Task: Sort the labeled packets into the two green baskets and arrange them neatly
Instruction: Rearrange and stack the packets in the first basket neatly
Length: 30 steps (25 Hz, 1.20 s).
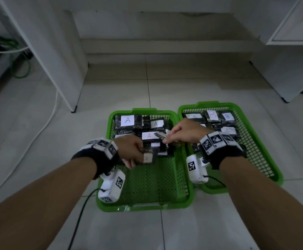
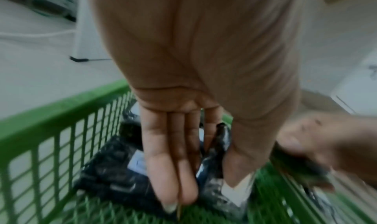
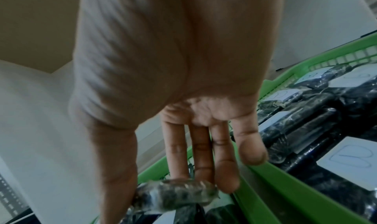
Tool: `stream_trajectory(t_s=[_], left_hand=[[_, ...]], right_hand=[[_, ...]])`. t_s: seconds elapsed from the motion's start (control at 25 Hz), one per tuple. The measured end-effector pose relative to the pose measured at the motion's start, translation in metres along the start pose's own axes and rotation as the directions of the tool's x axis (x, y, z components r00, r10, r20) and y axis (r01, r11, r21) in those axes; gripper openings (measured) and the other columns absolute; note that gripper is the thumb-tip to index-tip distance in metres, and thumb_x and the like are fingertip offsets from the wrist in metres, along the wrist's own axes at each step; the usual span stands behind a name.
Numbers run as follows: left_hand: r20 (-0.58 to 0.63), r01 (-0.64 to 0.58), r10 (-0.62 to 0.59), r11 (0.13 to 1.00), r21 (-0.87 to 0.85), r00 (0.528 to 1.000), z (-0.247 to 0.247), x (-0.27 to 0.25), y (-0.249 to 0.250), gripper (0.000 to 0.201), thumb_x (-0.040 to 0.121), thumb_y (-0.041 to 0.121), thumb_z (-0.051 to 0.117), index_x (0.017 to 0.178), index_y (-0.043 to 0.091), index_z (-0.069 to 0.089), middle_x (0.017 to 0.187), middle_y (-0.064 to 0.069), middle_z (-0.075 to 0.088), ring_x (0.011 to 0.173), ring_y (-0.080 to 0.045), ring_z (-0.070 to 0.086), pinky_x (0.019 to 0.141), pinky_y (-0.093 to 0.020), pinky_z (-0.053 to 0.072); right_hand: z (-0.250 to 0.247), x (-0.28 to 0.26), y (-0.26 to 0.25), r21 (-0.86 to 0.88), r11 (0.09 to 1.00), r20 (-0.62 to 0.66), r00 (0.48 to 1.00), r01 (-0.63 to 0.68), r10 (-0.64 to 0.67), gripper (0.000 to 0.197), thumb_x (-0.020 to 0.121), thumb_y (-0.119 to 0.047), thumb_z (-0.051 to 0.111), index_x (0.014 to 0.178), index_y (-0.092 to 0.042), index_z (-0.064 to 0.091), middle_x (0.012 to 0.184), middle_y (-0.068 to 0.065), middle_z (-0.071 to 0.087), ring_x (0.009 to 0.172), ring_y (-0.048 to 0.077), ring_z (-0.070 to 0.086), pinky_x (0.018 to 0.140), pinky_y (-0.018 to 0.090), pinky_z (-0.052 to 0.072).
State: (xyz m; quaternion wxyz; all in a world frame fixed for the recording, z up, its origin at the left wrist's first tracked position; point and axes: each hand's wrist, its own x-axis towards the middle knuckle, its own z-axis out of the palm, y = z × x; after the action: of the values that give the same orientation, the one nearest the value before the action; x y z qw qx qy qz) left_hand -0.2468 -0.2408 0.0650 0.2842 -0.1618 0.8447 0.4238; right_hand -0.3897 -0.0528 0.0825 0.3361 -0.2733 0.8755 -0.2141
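Note:
Two green baskets stand side by side on the tiled floor. The left basket (image 1: 143, 206) holds dark packets labelled A (image 1: 128, 120) in its far half; the right basket (image 1: 266, 138) holds packets labelled B (image 1: 227, 116). My left hand (image 1: 138, 159) (image 2: 206, 188) is inside the left basket and pinches a dark packet (image 1: 148, 157) (image 2: 214, 163) on edge between fingers and thumb. My right hand (image 1: 167, 138) (image 3: 173, 195) reaches over the shared rims and pinches another packet (image 1: 160, 135) (image 3: 173, 193) above the A pile. Neither held packet's letter is readable.
The near half of the left basket shows bare mesh (image 1: 156, 183). A white furniture leg (image 1: 73, 109) and a white cable (image 1: 44, 121) are on the left, a white cabinet (image 1: 291, 78) on the right, and a low step (image 1: 165, 56) behind the baskets.

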Motion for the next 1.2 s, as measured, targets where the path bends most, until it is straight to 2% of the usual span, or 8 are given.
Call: stream_trajectory(t_s=[0.08, 0.2, 0.28, 0.4, 0.56, 0.84, 1.0, 1.2], left_hand=[[-0.213, -0.083, 0.067, 0.995, -0.063, 0.975, -0.022, -0.001, -0.006, 0.015, 0.085, 0.019, 0.074, 0.095, 0.010, 0.068, 0.084, -0.010, 0.072, 0.066, -0.020, 0.069, 0.058, -0.029, 0.055], [-0.521, -0.152, 0.051, 0.977, -0.152, 0.852, -0.048, 0.003, -0.021, 0.006, 0.085, 0.028, 0.074, 0.087, 0.022, 0.073, 0.080, -0.001, 0.070, 0.072, -0.019, 0.064, 0.063, -0.029, 0.051], [-0.648, -0.154, -0.051, 0.955, -0.255, 0.760, -0.061, 0.006, -0.034, 0.007, 0.085, 0.026, 0.071, 0.087, 0.019, 0.072, 0.086, -0.007, 0.071, 0.083, -0.028, 0.065, 0.077, -0.039, 0.054], [-0.739, -0.053, -0.107, 0.980, -0.190, 0.665, -0.065, 0.006, -0.048, 0.017, 0.088, 0.025, 0.066, 0.092, 0.009, 0.070, 0.089, -0.012, 0.068, 0.086, -0.031, 0.061, 0.076, -0.038, 0.048], [-0.709, -0.061, -0.172, 0.955, -0.291, 0.684, -0.057, 0.008, -0.059, 0.018, 0.088, 0.024, 0.067, 0.091, 0.006, 0.069, 0.086, -0.011, 0.066, 0.081, -0.028, 0.058, 0.071, -0.033, 0.043], [-0.709, -0.071, -0.167, 0.953, -0.294, 0.685, -0.057, 0.011, -0.071, 0.015, 0.087, 0.025, 0.067, 0.090, 0.010, 0.070, 0.088, -0.013, 0.071, 0.086, -0.031, 0.066, 0.077, -0.039, 0.052], [-0.714, -0.071, -0.137, 0.965, -0.254, 0.687, -0.056, 0.009, -0.068, 0.016, 0.088, 0.024, 0.066, 0.090, 0.008, 0.069, 0.084, -0.008, 0.066, 0.079, -0.026, 0.058, 0.061, -0.026, 0.041], [-0.729, -0.084, -0.103, 0.973, -0.216, 0.676, -0.054, 0.010, -0.067, 0.013, 0.088, 0.025, 0.068, 0.091, 0.012, 0.069, 0.082, -0.005, 0.065, 0.076, -0.020, 0.057, 0.057, -0.025, 0.039]], right_hand=[[-0.005, -0.001, 0.001, 0.037, 0.999, -0.091, 0.996, 0.001, 0.002, 0.037, 0.071, -0.044, 0.087, 0.089, -0.013, 0.081, 0.076, -0.004, 0.075, 0.070, 0.010, 0.067, 0.063, 0.023, 0.047], [-0.005, 0.003, -0.007, -0.086, 0.996, -0.308, 0.950, 0.027, -0.052, 0.039, 0.064, -0.044, 0.092, 0.089, -0.019, 0.074, 0.083, -0.008, 0.070, 0.078, 0.007, 0.066, 0.071, 0.023, 0.054], [0.009, 0.006, -0.023, -0.208, 0.976, -0.285, 0.950, 0.067, -0.126, 0.041, 0.061, -0.043, 0.093, 0.089, -0.022, 0.071, 0.086, -0.011, 0.066, 0.081, 0.007, 0.064, 0.069, 0.022, 0.052], [0.050, 0.012, -0.055, -0.395, 0.904, -0.122, 0.965, 0.167, -0.232, 0.041, 0.066, -0.042, 0.091, 0.095, -0.020, 0.071, 0.091, -0.008, 0.065, 0.085, 0.011, 0.061, 0.069, 0.023, 0.043], [0.091, 0.016, -0.086, -0.587, 0.749, -0.003, 0.925, 0.306, -0.380, 0.034, 0.078, -0.032, 0.084, 0.082, -0.013, 0.057, 0.072, -0.002, 0.049, 0.076, 0.021, 0.054, 0.067, 0.028, 0.037], [0.111, 0.018, -0.099, -0.728, 0.570, 0.084, 0.875, 0.381, -0.477, 0.012, 0.094, -0.019, 0.067, 0.100, -0.009, 0.070, 0.092, 0.008, 0.071, 0.086, 0.028, 0.069, 0.067, 0.031, 0.040], [0.114, 0.023, -0.098, -0.745, 0.549, 0.123, 0.886, 0.380, -0.447, 0.016, 0.093, -0.018, 0.070, 0.103, -0.006, 0.071, 0.097, 0.011, 0.072, 0.090, 0.032, 0.070, 0.069, 0.035, 0.048], [0.118, 0.031, -0.095, -0.642, 0.629, 0.127, 0.870, 0.439, -0.477, 0.012, 0.088, -0.006, 0.069, 0.099, 0.000, 0.069, 0.100, 0.018, 0.069, 0.092, 0.036, 0.068, 0.077, 0.039, 0.055]])
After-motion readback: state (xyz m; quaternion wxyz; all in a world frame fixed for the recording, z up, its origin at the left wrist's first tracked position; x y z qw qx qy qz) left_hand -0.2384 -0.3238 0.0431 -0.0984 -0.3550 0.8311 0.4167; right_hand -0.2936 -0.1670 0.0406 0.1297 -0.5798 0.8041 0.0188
